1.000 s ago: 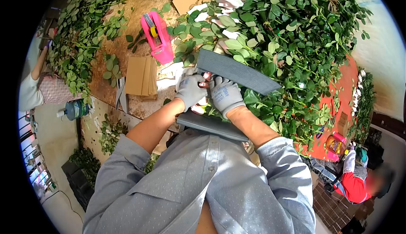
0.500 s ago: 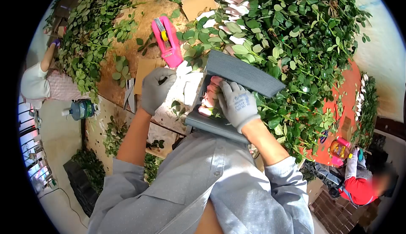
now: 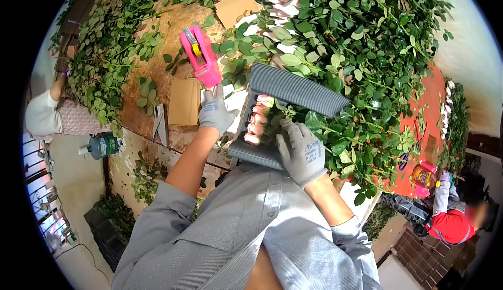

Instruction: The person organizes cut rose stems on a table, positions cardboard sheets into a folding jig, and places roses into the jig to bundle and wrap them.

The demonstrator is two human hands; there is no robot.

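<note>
My left hand [image 3: 214,114], fingers spread, has reached the pink tape dispenser [image 3: 210,76] (touching or not, I can't tell); my right hand [image 3: 305,156], thumb and fingers apart, has eased back, leaving the roses [image 3: 256,124] uncovered in the grey holder [image 3: 293,88].

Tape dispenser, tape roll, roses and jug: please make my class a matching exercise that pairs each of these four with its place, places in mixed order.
1. Tape dispenser
2. Yellow tape roll
3. Pink roses
4. Jug

A. Between the two grey ribbed walls
B. Past the left edge of the table
C. At the left hand's fingertips
D. Inside the dispenser

Pairs: 1-C, 2-D, 3-A, 4-B
</note>
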